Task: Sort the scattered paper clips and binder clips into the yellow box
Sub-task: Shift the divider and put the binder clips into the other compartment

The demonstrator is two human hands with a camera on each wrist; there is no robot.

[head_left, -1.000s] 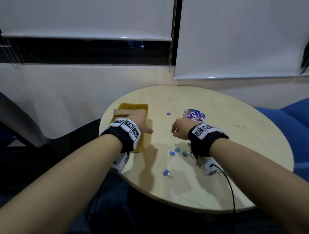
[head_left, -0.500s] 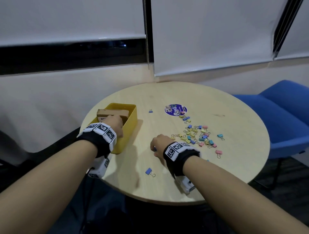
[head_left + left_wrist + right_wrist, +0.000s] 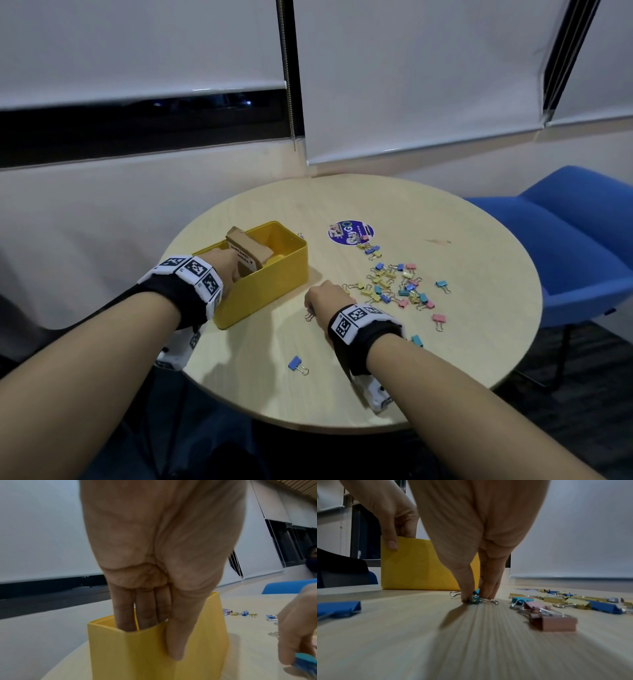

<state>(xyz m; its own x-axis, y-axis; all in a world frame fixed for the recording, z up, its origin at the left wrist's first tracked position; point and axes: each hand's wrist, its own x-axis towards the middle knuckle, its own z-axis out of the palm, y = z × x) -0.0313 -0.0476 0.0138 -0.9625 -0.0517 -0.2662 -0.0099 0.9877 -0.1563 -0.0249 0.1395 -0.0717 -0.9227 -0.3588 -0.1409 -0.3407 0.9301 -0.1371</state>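
The yellow box [image 3: 274,287] stands at the table's left side with a small cardboard box [image 3: 248,253] inside it. My left hand [image 3: 227,270] grips the box's near wall, fingers [image 3: 137,615] inside and thumb outside. Just right of the box, my right hand [image 3: 325,298] is down on the table. Its thumb and fingers pinch a teal binder clip [image 3: 474,600] that still lies on the wood. A pile of coloured binder clips and gold paper clips [image 3: 394,284] lies further right. One blue clip [image 3: 296,364] lies alone near the front edge.
A round purple sticker [image 3: 350,232] sits behind the pile. Stray pink [image 3: 438,319] and teal [image 3: 416,340] clips lie by my right forearm. A blue chair [image 3: 565,240] stands off the round table's right side. The wall runs close behind.
My right hand has dropped from a fist near the box down to the table and closed on a teal clip. The left hand has stayed on the yellow box. The head view swung right.
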